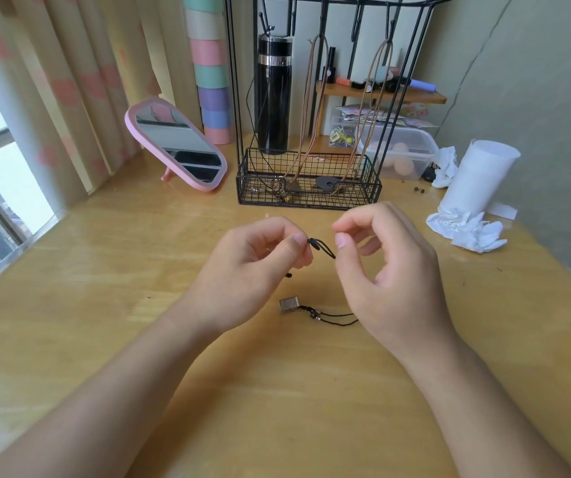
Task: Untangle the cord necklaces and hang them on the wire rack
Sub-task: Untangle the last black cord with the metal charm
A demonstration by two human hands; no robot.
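Black cord necklace [322,249] between your hands.
Your left hand [253,270] pinches it; right hand [391,270] curls beside the pinch, hold unclear; pendant [289,305] lies nearer you.

- Wooden table [104,305] — pale, glossy top.
- Wire rack [308,198] stands at the back centre.
- Pink mirror [177,146] just left of the rack, tilted back.
- Clear plastic box [411,150] right of the rack.
- White roll [477,177] — crumpled tissues [467,229] at its foot.
- Black cord necklace [332,317] lies near the front, its square metal pendant [289,304] flat on the wood.
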